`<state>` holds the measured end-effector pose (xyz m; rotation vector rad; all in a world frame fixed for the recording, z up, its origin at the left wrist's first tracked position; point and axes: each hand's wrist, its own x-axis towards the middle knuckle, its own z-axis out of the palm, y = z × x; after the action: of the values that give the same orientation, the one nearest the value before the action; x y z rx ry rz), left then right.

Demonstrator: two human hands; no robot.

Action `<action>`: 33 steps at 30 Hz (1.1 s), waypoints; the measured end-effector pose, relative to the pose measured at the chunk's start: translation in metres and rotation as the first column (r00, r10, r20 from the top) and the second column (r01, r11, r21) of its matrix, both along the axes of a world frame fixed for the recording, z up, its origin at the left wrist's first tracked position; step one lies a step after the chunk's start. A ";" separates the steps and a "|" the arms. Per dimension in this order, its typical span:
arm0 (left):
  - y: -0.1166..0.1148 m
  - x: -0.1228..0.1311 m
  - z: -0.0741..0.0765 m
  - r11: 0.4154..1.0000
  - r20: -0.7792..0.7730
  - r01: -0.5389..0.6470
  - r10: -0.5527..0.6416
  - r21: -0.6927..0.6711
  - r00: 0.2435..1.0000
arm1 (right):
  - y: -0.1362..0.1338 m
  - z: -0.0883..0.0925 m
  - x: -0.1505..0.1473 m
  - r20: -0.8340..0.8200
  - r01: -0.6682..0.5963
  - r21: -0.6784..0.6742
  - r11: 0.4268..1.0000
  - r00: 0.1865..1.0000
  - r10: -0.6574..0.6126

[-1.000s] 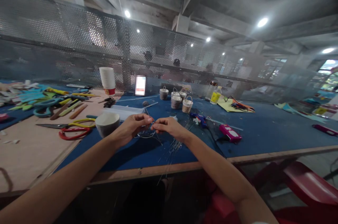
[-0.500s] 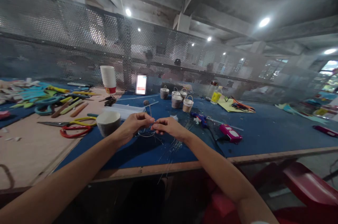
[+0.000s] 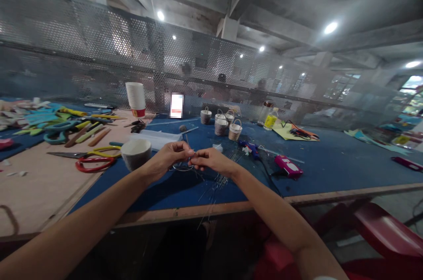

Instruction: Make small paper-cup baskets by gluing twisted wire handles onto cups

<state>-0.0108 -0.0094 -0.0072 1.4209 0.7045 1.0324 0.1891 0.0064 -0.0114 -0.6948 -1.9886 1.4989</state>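
Note:
My left hand (image 3: pixel 173 153) and my right hand (image 3: pixel 209 158) meet fingertip to fingertip above the blue mat. Both are closed in a pinch on a thin wire, most of which the fingers hide. Just below them shows a curved loop of silvery wire (image 3: pixel 183 168); whether it joins the pinched piece I cannot tell. Right of it, a loose bundle of thin wires (image 3: pixel 222 178) reaches over the table's front edge. A grey-white cup (image 3: pixel 136 155) stands beside my left wrist. Behind my fingers a thin stick with a dark round tip (image 3: pixel 183 128) stands up.
Several small grey buckets with wire handles (image 3: pixel 220 127) stand behind. A blue glue gun (image 3: pixel 253 149) and a magenta box (image 3: pixel 288 167) lie right. Left are red-handled scissors (image 3: pixel 95 164), a paper-cup stack (image 3: pixel 135 97) and modelling tools. A lit phone (image 3: pixel 176 105) leans on the mesh screen (image 3: pixel 205 60).
My hands have barely shifted, with the fingertips drawn slightly closer together. The stick behind them leans a little differently. Everything else stays in place.

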 end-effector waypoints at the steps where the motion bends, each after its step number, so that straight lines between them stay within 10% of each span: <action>1: 0.000 0.001 0.000 1.000 -0.006 -0.006 0.006 0.012 1.000 | 0.000 -0.001 0.000 0.001 -0.004 0.006 1.000 1.000 0.004; 33: 0.005 -0.002 -0.005 0.995 0.031 -0.099 0.100 -0.033 0.995 | 0.006 -0.010 -0.004 0.010 0.099 0.081 0.992 0.995 -0.100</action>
<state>-0.0123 -0.0045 -0.0121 1.3504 0.7708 1.1148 0.1849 0.0126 -0.0211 -0.7614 -1.9832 1.3516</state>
